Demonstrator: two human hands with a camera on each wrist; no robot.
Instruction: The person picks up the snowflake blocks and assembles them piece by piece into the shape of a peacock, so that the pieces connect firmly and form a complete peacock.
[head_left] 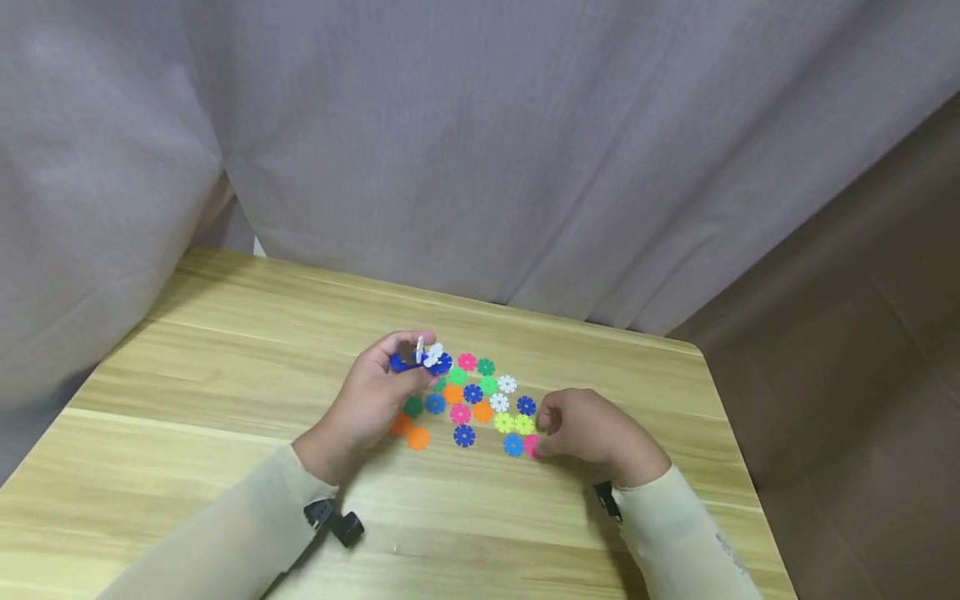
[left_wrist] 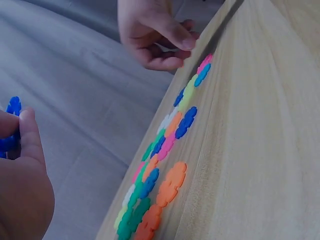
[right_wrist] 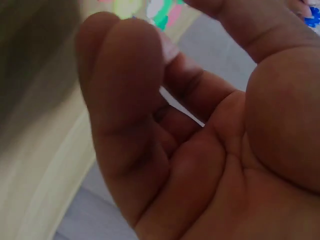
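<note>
- left hand [head_left: 371,398] is up off the table, fingers and thumb curled round a little cluster of joined snowflake discs [head_left: 423,358], blue and white ones stuck together, held just above the far-left end of the loose pile
- in the left wrist view you only catch a bit of that cluster [left_wrist: 12,125], blue edges poking out past the thumb
- right hand [head_left: 592,429] sits low at the near-right edge of the pile, fingers curled in, fingertips right at a pink disc [head_left: 531,445] lying flat on the wood; looks like it's touching or pinching it but I honestly can't tell if it has a real hold
- right wrist view is basically all palm and bent fingers [right_wrist: 125,95], dark and blurry, nothing visible inside the hand
- the loose discs [head_left: 472,400] lie spread flat between the two hands: orange, green, blue, pink, yellow, white, mostly touching or just beside each other
- a blue disc [head_left: 513,445] lies right next to the pink one, and two orange ones [head_left: 417,438] sit near the left wrist
- all of it is on a light wooden table [head_left: 225,400] with a grey curtain [head_left: 480,150] hanging behind it
- both arms are in pale sleeves [head_left: 247,533] with small black camera mounts at the wrists
</note>
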